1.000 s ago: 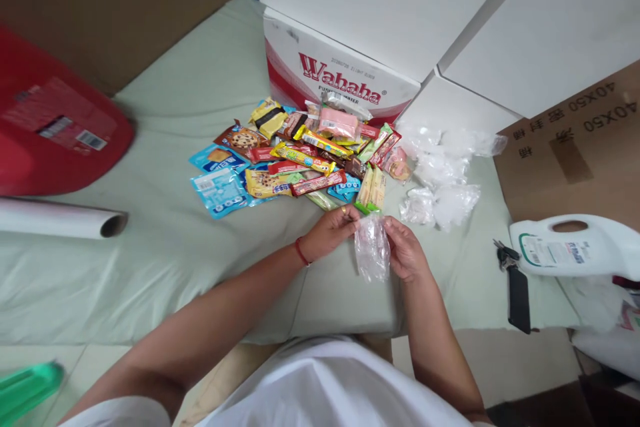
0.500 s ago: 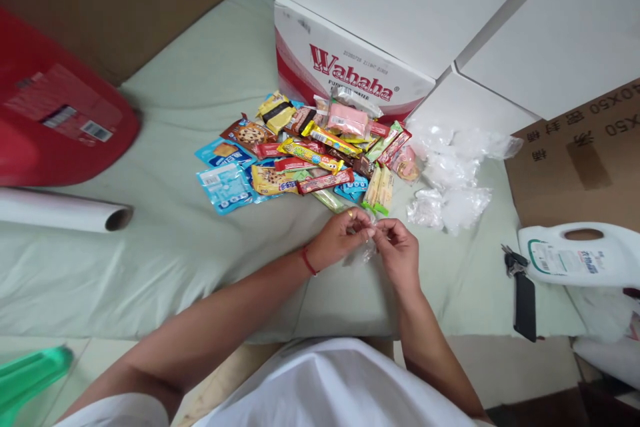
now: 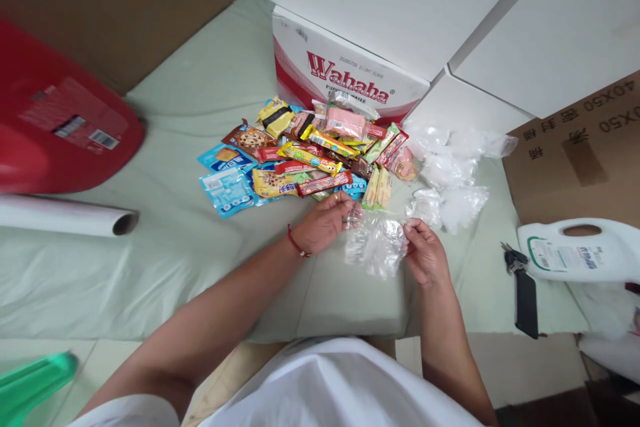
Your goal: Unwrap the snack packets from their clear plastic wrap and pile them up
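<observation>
A clear plastic bag [image 3: 376, 248] is stretched between my two hands, just in front of the snack pile. My left hand [image 3: 327, 221], with a red string bracelet at its wrist, pinches the bag's left upper corner. At the right upper corner, my right hand [image 3: 425, 250] grips it between thumb and fingers. The bag looks flat and see-through. Beyond it lies a heap of wrapped snacks: a yellow snack stick [image 3: 311, 159], a red-wrapped bar [image 3: 325, 183], a blue packet [image 3: 229, 191] and a pair of cream-coloured bars [image 3: 377, 188] with green ends.
Several crumpled clear bags [image 3: 453, 170] lie right of the snacks. Behind stands a Wahaha carton [image 3: 345, 70]. A red container [image 3: 65, 120] and a white roll [image 3: 60, 215] are at left; a white jug [image 3: 580, 253], keys [image 3: 513, 257] and a black phone-like object [image 3: 526, 303] at right.
My hands have moved apart, the right one to the right and the left one to the left. The plastic bag, bunched at my fingertips before, is now spread open between them.
</observation>
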A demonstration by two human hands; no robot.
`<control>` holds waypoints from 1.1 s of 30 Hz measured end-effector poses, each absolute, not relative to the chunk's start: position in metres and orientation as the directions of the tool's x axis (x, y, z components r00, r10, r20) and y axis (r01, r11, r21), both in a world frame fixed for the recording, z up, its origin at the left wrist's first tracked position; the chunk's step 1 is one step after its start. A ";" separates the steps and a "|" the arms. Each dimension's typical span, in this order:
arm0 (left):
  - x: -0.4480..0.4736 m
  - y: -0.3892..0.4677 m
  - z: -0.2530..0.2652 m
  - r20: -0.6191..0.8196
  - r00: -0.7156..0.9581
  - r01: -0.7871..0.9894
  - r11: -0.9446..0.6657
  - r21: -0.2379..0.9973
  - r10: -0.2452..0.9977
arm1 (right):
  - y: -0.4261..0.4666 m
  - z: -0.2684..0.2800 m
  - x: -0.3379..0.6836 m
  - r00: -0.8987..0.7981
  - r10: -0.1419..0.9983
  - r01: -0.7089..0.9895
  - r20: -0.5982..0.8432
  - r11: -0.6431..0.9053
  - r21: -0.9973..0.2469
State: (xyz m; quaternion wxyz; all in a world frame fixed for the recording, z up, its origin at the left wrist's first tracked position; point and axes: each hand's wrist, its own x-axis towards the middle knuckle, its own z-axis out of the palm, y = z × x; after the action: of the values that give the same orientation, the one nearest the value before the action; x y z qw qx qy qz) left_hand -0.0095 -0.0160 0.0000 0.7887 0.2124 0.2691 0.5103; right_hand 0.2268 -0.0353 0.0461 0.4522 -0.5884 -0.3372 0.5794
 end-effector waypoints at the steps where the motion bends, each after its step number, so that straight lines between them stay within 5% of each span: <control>1: -0.010 -0.015 0.000 -0.206 0.325 -0.698 0.381 0.607 0.923 | -0.036 0.045 0.228 0.111 0.925 -0.117 -0.362 -0.350 -0.929; 11: 0.008 -0.027 -0.005 -0.290 0.272 -0.570 0.397 0.720 0.918 | -0.044 0.029 0.204 0.163 0.967 -0.033 -0.197 -0.194 -0.980; 17: 0.010 -0.028 -0.004 -0.285 0.204 -0.480 0.350 0.805 0.937 | -0.045 0.032 0.205 0.177 0.952 -0.042 -0.251 -0.247 -0.968; 22: 0.009 -0.028 -0.003 -0.298 0.165 -0.496 0.340 0.799 0.940 | -0.048 0.031 0.206 0.197 0.980 0.189 -0.039 -0.077 -0.979; 28: 0.010 -0.029 -0.002 -0.285 0.126 -0.472 0.310 0.825 0.950 | -0.039 0.003 0.193 0.080 0.997 0.407 -0.014 -0.045 -0.912; 33: 0.005 -0.024 -0.003 -0.284 0.098 -0.444 0.298 0.845 0.954 | -0.036 0.006 0.202 0.128 0.992 0.283 -0.011 -0.048 -0.958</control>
State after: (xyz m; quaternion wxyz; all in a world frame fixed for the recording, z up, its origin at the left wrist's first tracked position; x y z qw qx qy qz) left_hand 0.0052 -0.0244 -0.0029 0.6798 0.2949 0.4321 0.5140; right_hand 0.2020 -0.0362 0.0063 0.4453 -0.6047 -0.5272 0.3977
